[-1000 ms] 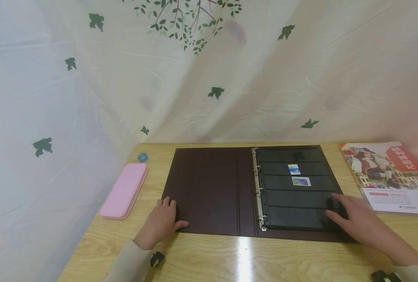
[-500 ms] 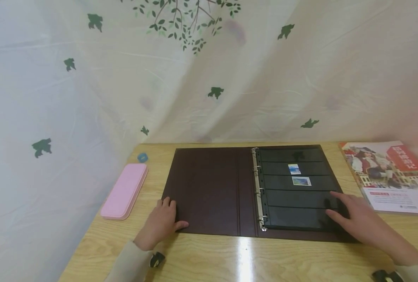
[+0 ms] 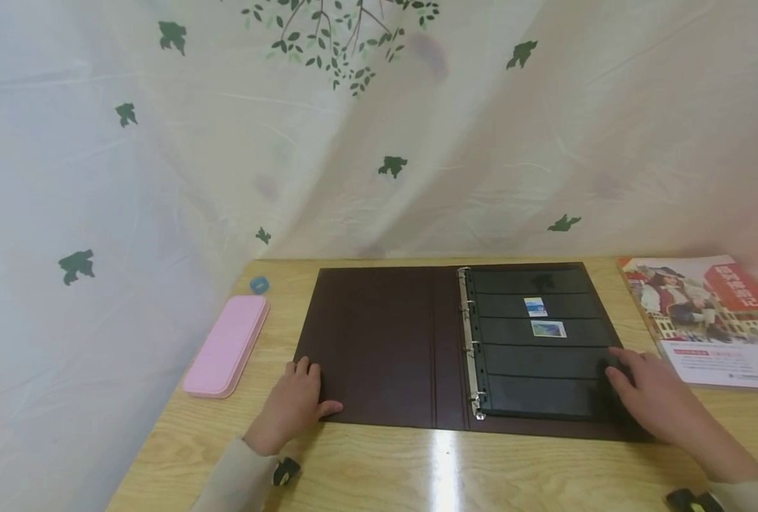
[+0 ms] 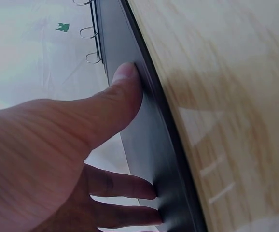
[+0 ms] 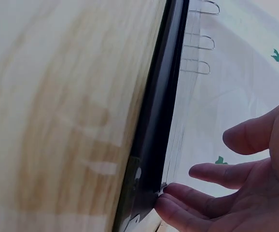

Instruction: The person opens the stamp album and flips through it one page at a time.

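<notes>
A dark brown ring binder (image 3: 374, 334) lies open flat on the wooden table. Black stock pages (image 3: 539, 395) with clear strips sit on the metal rings (image 3: 470, 350) of its right half. Two small stamps show there, a blue-and-white one (image 3: 535, 307) and a landscape one (image 3: 548, 329). My left hand (image 3: 289, 402) rests on the lower left corner of the cover, thumb and fingertips spread on its surface. At the lower right edge is my right hand (image 3: 657, 398). In the right wrist view its fingertips (image 5: 166, 200) touch the edge, with the thumb raised apart.
Left of the binder lies a pink case (image 3: 227, 346), with a small blue round object (image 3: 259, 285) behind it. A magazine (image 3: 712, 320) with a red-and-white cover lies to the right. Behind the table (image 3: 379, 469) hangs a pale curtain (image 3: 328, 178) with a leaf print.
My right hand has drawn slightly to the right, its thumb and index finger now nearer the binder's edge. The left hand and the binder have stayed in place.
</notes>
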The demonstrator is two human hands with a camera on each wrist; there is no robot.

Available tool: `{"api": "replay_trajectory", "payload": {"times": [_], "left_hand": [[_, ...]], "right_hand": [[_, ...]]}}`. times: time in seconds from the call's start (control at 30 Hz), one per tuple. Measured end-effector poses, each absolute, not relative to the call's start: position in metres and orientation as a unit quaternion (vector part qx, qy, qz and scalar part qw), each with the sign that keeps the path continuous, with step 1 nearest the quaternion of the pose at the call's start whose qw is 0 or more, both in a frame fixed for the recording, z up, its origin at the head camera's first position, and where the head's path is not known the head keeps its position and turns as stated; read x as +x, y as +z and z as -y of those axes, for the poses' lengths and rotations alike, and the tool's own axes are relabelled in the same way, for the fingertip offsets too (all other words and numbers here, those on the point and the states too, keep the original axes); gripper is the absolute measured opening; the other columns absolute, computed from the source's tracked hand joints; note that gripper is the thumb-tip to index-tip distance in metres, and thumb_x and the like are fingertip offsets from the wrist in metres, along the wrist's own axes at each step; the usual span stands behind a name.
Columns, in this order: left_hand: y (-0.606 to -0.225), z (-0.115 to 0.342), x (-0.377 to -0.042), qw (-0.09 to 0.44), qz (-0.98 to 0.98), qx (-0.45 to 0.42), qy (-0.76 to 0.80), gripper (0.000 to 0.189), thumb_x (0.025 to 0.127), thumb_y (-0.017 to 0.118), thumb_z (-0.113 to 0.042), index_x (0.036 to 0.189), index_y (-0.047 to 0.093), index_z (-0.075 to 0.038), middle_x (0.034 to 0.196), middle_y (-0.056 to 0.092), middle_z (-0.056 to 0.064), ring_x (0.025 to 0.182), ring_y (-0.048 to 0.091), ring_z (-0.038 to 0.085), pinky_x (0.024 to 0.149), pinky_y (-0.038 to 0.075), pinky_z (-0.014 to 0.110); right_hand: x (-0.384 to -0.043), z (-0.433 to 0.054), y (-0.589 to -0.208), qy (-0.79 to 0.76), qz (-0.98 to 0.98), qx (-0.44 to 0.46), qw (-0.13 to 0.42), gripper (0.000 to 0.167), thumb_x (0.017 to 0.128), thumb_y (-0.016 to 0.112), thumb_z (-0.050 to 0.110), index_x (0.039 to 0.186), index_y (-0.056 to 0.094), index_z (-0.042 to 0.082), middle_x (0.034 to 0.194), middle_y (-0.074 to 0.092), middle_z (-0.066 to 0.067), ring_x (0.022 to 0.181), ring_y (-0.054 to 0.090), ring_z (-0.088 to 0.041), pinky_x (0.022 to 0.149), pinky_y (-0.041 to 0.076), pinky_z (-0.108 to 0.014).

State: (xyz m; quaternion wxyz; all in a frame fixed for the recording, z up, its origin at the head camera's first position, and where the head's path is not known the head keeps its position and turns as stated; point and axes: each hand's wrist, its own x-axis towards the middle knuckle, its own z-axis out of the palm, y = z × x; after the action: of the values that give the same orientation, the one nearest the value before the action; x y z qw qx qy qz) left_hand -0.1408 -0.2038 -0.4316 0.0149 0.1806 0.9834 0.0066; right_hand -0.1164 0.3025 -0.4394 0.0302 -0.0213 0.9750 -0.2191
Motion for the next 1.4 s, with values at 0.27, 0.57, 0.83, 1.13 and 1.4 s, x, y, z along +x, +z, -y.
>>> {"api": "replay_trajectory", "payload": {"times": [0.27,0.57,0.83,1.13,1.4], "left_hand": [[-0.431,0.204,-0.141,0.018,-0.984,0.178,0.008,0.074,0.077,0.072,-0.049,0.109,0.053,0.015,0.116,0.049,0.035,0.105,0.048,0.047,0.087,0.044,0.051],[-0.432,0.204,-0.141,0.023,-0.984,0.177,0.008,0.075,0.078,0.071,-0.05,0.11,0.053,0.015,0.118,0.049,0.035,0.107,0.048,0.048,0.089,0.043,0.051],[-0.432,0.204,-0.141,0.017,-0.983,0.182,0.002,0.073,0.078,0.071,-0.05,0.108,0.054,0.014,0.113,0.051,0.031,0.102,0.05,0.045,0.086,0.044,0.05],[-0.431,0.202,-0.141,0.023,-0.983,0.181,0.0,0.074,0.078,0.071,-0.05,0.11,0.054,0.014,0.115,0.05,0.033,0.104,0.049,0.046,0.087,0.044,0.05],[-0.432,0.204,-0.141,0.018,-0.983,0.185,-0.005,0.073,0.078,0.07,-0.051,0.109,0.054,0.014,0.114,0.051,0.033,0.102,0.05,0.046,0.085,0.045,0.05]], "right_hand": [[-0.112,-0.301,-0.441,-0.225,-0.974,-0.02,0.022,0.045,0.098,0.049,0.019,0.126,0.045,-0.016,0.116,0.043,-0.043,0.106,0.04,-0.057,0.083,0.032,-0.066],[-0.11,-0.3,-0.442,-0.228,-0.973,-0.021,0.004,0.044,0.098,0.051,0.021,0.123,0.049,-0.015,0.114,0.045,-0.042,0.104,0.042,-0.056,0.083,0.033,-0.065],[-0.114,-0.299,-0.442,-0.227,-0.974,-0.002,-0.018,0.04,0.096,0.052,0.018,0.116,0.052,-0.016,0.101,0.049,-0.037,0.093,0.046,-0.049,0.074,0.037,-0.06],[-0.101,-0.292,-0.433,-0.272,-0.953,-0.04,-0.124,0.027,0.09,0.058,0.005,0.114,0.06,-0.006,0.099,0.053,-0.022,0.083,0.053,-0.037,0.065,0.043,-0.05],[-0.094,-0.274,-0.413,-0.303,-0.929,-0.082,-0.196,0.039,0.08,0.064,-0.01,0.116,0.063,0.004,0.115,0.054,-0.014,0.096,0.049,-0.015,0.072,0.033,-0.005]]}}
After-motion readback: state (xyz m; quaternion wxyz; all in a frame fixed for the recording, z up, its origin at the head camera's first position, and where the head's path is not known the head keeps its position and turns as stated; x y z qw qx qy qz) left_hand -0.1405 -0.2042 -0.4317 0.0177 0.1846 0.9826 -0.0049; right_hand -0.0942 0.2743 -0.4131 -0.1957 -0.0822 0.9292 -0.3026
